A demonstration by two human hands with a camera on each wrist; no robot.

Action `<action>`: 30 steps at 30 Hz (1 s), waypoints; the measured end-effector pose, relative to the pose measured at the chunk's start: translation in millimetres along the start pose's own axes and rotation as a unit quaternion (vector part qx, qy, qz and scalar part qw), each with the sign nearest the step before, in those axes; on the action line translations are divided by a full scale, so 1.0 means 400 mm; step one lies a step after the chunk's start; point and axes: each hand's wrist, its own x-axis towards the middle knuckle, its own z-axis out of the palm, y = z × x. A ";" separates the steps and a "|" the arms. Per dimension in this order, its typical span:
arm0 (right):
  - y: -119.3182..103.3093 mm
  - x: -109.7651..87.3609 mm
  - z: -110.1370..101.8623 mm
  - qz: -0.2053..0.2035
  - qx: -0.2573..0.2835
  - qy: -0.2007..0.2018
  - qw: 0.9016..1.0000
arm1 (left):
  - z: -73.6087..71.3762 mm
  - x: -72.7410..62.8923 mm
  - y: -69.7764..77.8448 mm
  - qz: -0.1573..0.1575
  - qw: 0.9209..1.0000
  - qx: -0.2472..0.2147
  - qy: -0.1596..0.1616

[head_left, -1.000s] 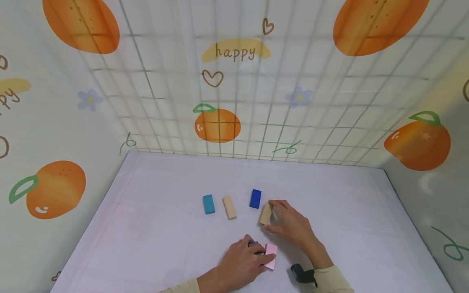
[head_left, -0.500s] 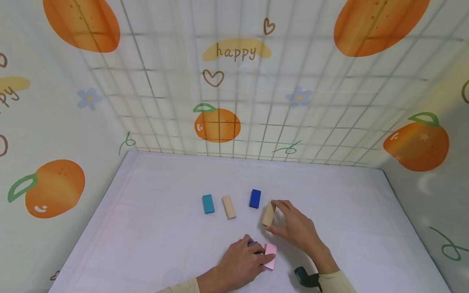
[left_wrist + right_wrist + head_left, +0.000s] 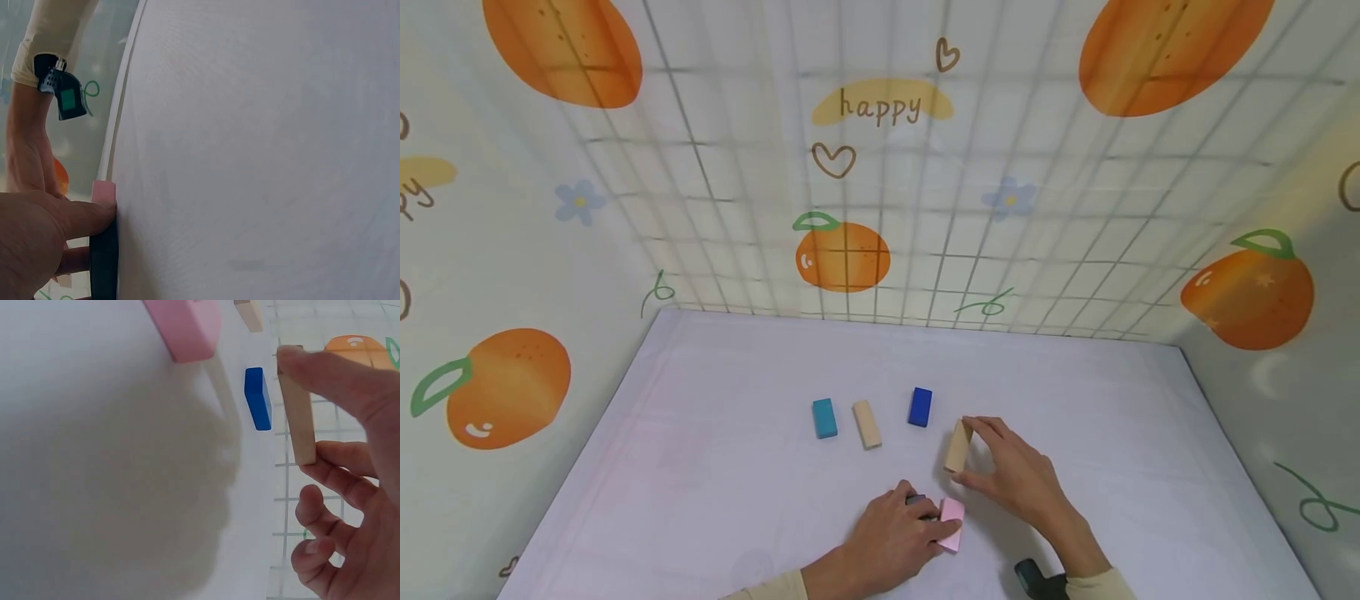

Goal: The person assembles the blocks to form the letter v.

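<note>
Pinching a wooden block [image 3: 957, 447] by both ends in right hand [image 3: 1024, 483]; gripping a pink block [image 3: 952, 508] with left hand [image 3: 891, 533].

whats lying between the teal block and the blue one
A plain wooden block lies between the teal block and the blue block, touching neither, as the head view shows; the right hand holds the other wooden block.

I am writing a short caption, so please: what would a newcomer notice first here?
The big printed oranges on the walls probably catch the eye first, with "happy" on the back wall. Next, over the pale table, the right hand pinches a wooden block; lower in the head view, the left hand grips a pink block.
</note>
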 end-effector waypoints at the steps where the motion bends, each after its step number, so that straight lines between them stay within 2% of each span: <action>1: 0.001 -0.003 -0.001 0.002 0.000 -0.003 1.000 | 0.000 0.000 0.000 0.000 1.000 -0.002 0.000; 14: 0.016 -0.038 0.011 0.007 0.005 -0.020 1.000 | -0.004 -0.003 0.002 0.001 1.000 -0.005 0.002; 30: 0.022 -0.059 0.032 0.015 0.006 -0.035 0.999 | -0.003 -0.001 0.003 -0.005 1.000 -0.002 -0.014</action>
